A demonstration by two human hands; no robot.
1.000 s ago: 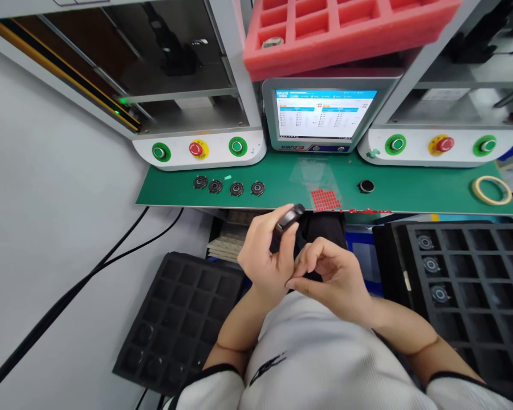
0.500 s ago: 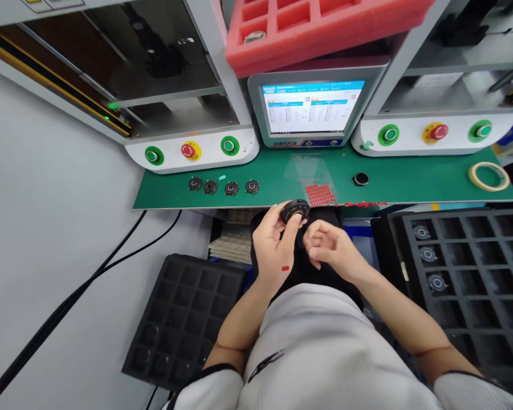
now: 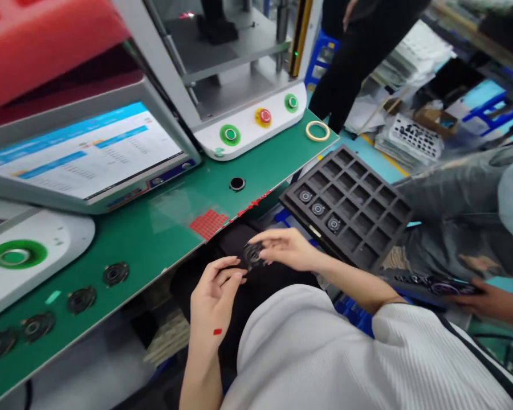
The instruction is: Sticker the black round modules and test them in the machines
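A black round part (image 3: 252,254) is pinched in the fingertips of my right hand (image 3: 287,249), just below the edge of the green bench mat (image 3: 154,239). My left hand (image 3: 214,296) hovers to the left of the part with its fingers loosely bent and apart, holding nothing. A small red sticker (image 3: 217,331) sits on the back of my left hand. A sheet of red stickers (image 3: 208,223) lies on the mat just above both hands.
Several round parts (image 3: 81,299) line the mat at left; another round part (image 3: 237,183) and a tape ring (image 3: 317,131) lie further right. A black tray (image 3: 359,228) holding three parts stands at right. A monitor (image 3: 81,154), a button panel (image 3: 256,122) and a co-worker's hand (image 3: 489,299) are nearby.
The view has swung to the right. The round part has passed from my left hand to my right hand, and my left hand has opened and dropped lower.
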